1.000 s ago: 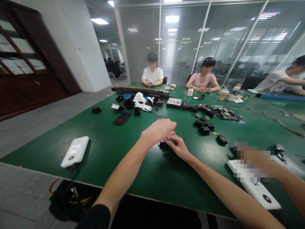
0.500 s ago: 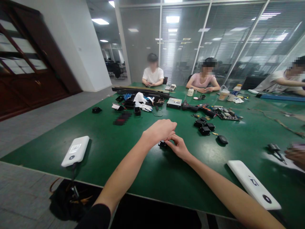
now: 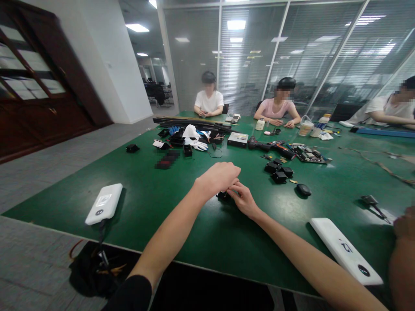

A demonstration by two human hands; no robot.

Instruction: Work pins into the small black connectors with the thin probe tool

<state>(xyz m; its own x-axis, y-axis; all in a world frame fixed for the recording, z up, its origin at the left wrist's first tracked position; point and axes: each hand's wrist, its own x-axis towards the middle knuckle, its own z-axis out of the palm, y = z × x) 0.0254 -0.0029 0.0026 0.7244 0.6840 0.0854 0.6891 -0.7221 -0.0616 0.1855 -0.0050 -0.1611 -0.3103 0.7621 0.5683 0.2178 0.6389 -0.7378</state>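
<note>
My left hand (image 3: 218,178) arches over a small black box-shaped part (image 3: 221,196) low over the green table (image 3: 194,224). Its fingers curl downward, and its back hides the fingertips and whatever they grip. From the right, my right hand (image 3: 244,199) meets it with thumb and forefinger pinched at the side of the black part. Most of that part is covered by the two hands. To the right of my hands sits a cluster of similar black boxes (image 3: 279,172), with a rounded black object (image 3: 303,190) beside it.
White power banks lie at left (image 3: 104,204) and right (image 3: 346,251), the latter near my right forearm. Farther back are white gloves (image 3: 196,144), a metal-topped drive (image 3: 238,139), a power drill (image 3: 272,147) and a circuit board (image 3: 309,154). A co-worker's arm (image 3: 403,255) enters at right.
My right fingertips have shifted slightly to the right; my left hand stays almost still. At the right edge, a co-worker's hand and arm have moved nearer. A person opposite has drawn their hands apart.
</note>
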